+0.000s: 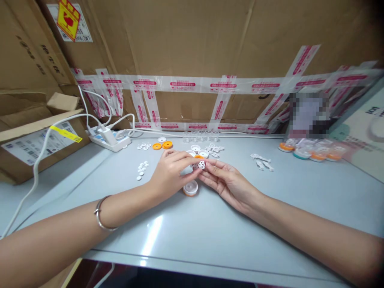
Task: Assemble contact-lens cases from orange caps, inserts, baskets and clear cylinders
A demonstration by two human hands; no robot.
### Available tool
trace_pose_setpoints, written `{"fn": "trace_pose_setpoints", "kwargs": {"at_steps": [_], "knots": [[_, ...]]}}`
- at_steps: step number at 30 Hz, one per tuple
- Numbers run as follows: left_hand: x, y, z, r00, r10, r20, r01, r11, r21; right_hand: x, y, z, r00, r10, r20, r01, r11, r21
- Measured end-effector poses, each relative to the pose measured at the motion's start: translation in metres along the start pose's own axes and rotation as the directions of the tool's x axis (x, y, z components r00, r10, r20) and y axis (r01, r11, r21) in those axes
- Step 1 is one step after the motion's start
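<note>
Both hands meet over the middle of the table, pinching a small white openwork plastic piece between their fingertips. My left hand reaches in from the left, palm down, with thumb and fingers on the piece. From the right, my right hand grips its other side, palm turned up. Just below the fingers sits a round white and orange case on the table. White ring-shaped parts and an orange one lie behind the hands, partly hidden by them. More white openwork pieces are heaped beside the rings.
Small white discs and orange rings lie left; clear cups stand behind. White figure-like parts and lidded round cases are at right. A power strip, cables and an open carton occupy the left.
</note>
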State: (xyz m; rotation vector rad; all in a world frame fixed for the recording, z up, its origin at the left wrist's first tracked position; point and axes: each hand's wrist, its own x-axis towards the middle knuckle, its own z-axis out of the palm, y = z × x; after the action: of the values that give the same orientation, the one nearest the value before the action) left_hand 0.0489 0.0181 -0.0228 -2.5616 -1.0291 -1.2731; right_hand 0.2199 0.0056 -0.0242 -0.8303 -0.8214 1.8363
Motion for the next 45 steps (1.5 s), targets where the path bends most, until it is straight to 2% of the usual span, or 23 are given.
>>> {"fn": "trace_pose_setpoints", "kwargs": {"at_steps": [3, 7, 11, 13, 15, 17, 18, 20, 23, 27, 30, 37, 42, 45], "knots": [[0.000, 0.001, 0.000, 1.000, -0.002, 0.011, 0.002, 1.000, 0.001, -0.002, 0.001, 0.002, 0.999, -0.030, 0.027, 0.031, 0.998, -0.059], [-0.002, 0.002, 0.002, 1.000, 0.023, 0.017, -0.022, 1.000, -0.014, -0.003, 0.003, 0.004, 0.994, -0.106, 0.001, 0.105, 0.980, -0.167], [-0.001, 0.000, -0.004, 0.998, 0.061, 0.010, -0.060, 0.994, -0.088, -0.002, 0.000, 0.003, 0.972, -0.232, -0.026, 0.212, 0.926, -0.312], [0.001, -0.004, -0.014, 0.994, 0.032, 0.100, -0.014, 0.985, -0.172, -0.002, -0.004, 0.001, 0.959, -0.280, -0.028, 0.247, 0.886, -0.393], [0.004, -0.007, -0.026, 0.955, -0.015, 0.297, 0.087, 0.969, -0.230, -0.002, -0.006, 0.000, 0.955, -0.296, 0.028, 0.272, 0.830, -0.487], [0.006, -0.010, -0.037, 0.868, -0.030, 0.495, 0.154, 0.965, -0.213, -0.003, -0.007, -0.001, 0.942, -0.309, 0.132, 0.326, 0.744, -0.583], [0.007, -0.010, -0.040, 0.828, -0.030, 0.560, 0.164, 0.968, -0.190, -0.004, -0.007, 0.000, 0.928, -0.322, 0.185, 0.365, 0.691, -0.624], [0.006, -0.010, -0.042, 0.787, -0.028, 0.616, 0.159, 0.974, -0.160, -0.005, -0.004, 0.001, 0.902, -0.343, 0.263, 0.425, 0.594, -0.683], [0.003, -0.007, -0.037, 0.779, -0.051, 0.625, 0.168, 0.977, -0.130, -0.007, 0.002, 0.004, 0.889, -0.345, 0.301, 0.448, 0.523, -0.725], [0.000, -0.004, -0.030, 0.762, -0.083, 0.642, 0.200, 0.973, -0.112, -0.007, 0.007, 0.007, 0.906, -0.317, 0.279, 0.415, 0.546, -0.727], [0.001, -0.004, -0.029, 0.746, -0.082, 0.661, 0.220, 0.967, -0.128, -0.005, 0.009, 0.008, 0.894, -0.340, 0.292, 0.438, 0.523, -0.731], [0.000, -0.007, -0.027, 0.725, -0.072, 0.685, 0.245, 0.957, -0.158, -0.001, 0.011, 0.005, 0.794, -0.405, 0.453, 0.593, 0.353, -0.724], [-0.001, -0.008, -0.026, 0.730, -0.064, 0.680, 0.257, 0.948, -0.186, -0.001, 0.013, 0.004, 0.725, -0.414, 0.550, 0.668, 0.227, -0.709], [-0.002, -0.008, -0.027, 0.730, -0.064, 0.680, 0.280, 0.936, -0.212, -0.001, 0.013, 0.003, 0.703, -0.414, 0.578, 0.687, 0.188, -0.701]]}}
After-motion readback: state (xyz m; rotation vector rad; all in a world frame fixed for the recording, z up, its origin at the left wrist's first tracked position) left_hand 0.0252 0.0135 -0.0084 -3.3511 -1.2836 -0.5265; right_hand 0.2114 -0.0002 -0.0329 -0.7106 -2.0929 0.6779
